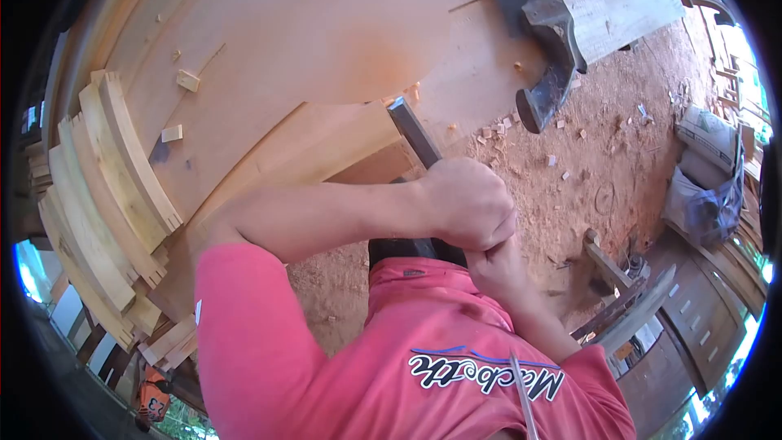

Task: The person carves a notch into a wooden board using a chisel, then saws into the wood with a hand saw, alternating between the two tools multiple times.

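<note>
My left hand (470,202) is closed in a fist around a chisel (417,137). Its dark flat blade sticks out up and to the left, and the bright tip lies at the end of a pale wooden piece (350,140) by the workbench edge. Right below it, against the left fist, my right hand (498,267) is closed too, at the handle end of the chisel. The handle itself is hidden inside my hands. Beyond them a handsaw (554,41) with a dark handle rests on the bench top, its grip hanging over the edge.
Curved wooden pieces (114,195) with cut ends are stacked at the left. Small wood offcuts (188,81) lie on the bench top (269,24). Shavings and chips cover the dirt floor (586,171). Filled sacks (705,171) stand at the right, near a wooden board (700,318).
</note>
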